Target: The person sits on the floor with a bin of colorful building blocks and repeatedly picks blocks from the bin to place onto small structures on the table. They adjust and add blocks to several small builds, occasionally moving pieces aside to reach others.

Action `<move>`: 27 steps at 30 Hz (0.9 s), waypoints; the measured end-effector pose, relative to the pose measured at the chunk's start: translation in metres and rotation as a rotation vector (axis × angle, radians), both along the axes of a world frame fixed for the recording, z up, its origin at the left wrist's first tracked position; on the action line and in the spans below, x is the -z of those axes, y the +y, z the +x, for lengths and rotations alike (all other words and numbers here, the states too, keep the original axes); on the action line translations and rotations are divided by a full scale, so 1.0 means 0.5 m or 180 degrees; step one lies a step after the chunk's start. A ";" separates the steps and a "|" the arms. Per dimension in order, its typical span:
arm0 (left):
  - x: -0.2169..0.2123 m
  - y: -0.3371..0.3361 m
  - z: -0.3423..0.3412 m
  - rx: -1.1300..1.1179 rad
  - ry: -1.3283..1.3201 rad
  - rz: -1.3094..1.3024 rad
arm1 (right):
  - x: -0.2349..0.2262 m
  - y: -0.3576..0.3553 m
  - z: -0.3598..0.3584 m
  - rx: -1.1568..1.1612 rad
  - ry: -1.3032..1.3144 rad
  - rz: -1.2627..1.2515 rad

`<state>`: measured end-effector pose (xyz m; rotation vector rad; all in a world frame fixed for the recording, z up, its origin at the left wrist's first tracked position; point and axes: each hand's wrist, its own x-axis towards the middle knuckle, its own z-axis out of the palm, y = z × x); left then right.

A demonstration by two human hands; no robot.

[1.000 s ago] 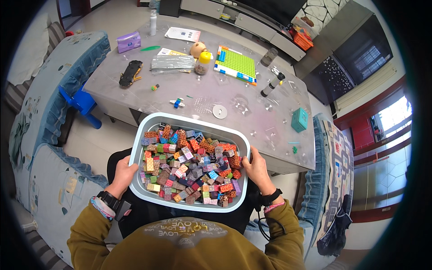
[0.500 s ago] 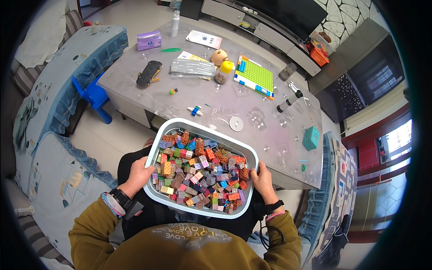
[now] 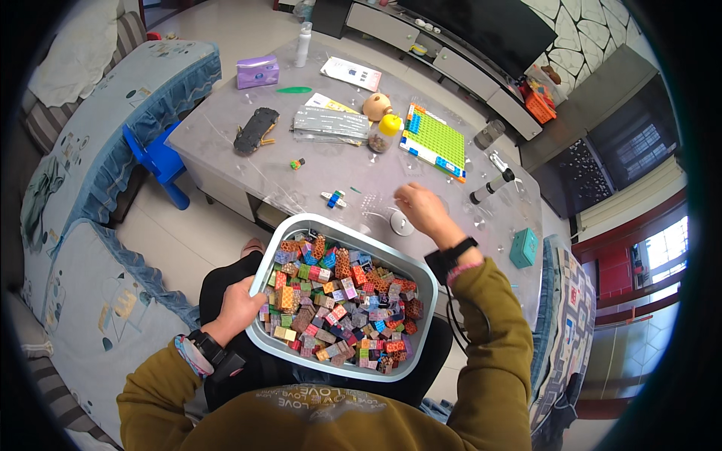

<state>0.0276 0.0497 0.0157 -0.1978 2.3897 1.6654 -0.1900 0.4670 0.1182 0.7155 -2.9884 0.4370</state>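
A pale blue-grey tub (image 3: 265, 355) filled with many colourful toy building blocks (image 3: 342, 301) rests on my lap. My left hand (image 3: 239, 307) grips its left rim, the thumb over the edge. Over the table, my right hand (image 3: 423, 210) is off the tub, its fingers bent downward and loosely apart, with nothing seen in them. A white round disc (image 3: 402, 224) lies just below that hand, partly beside its fingers. Left of it sits a small blue, white and green block figure (image 3: 334, 199). Farther back lies a green building plate (image 3: 436, 139) edged with blue, white and orange blocks.
The grey table (image 3: 218, 143) also carries a black toy car (image 3: 256, 131), silver packets (image 3: 331, 124), a yellow-lidded jar (image 3: 385, 134), a purple tissue pack (image 3: 257, 72), a black-and-white cylinder (image 3: 492, 186) and a teal box (image 3: 523, 248). A blue stool (image 3: 159, 161) stands at left.
My right hand has let go of the tub's right rim and moved up and forward over the table to the disc. The left hand keeps its hold; the tub sits slightly lower in view.
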 end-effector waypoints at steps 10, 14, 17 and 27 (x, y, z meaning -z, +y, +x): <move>-0.039 0.007 0.008 0.0053 0.0102 0.0033 | 0.131 -0.147 -0.179 -0.0544 -0.0690 0.0620; -0.047 0.006 0.007 0.0065 -0.0066 0.0129 | 0.159 -0.152 -0.208 -0.0725 -0.0650 0.0696; -0.045 0.007 0.008 0.0058 -0.0053 0.0056 | 0.170 -0.151 -0.210 -0.0755 -0.0540 0.0548; -0.009 -0.017 0.009 0.0043 -0.0056 0.0078 | 0.078 0.062 -0.055 0.0220 -0.0282 -0.0362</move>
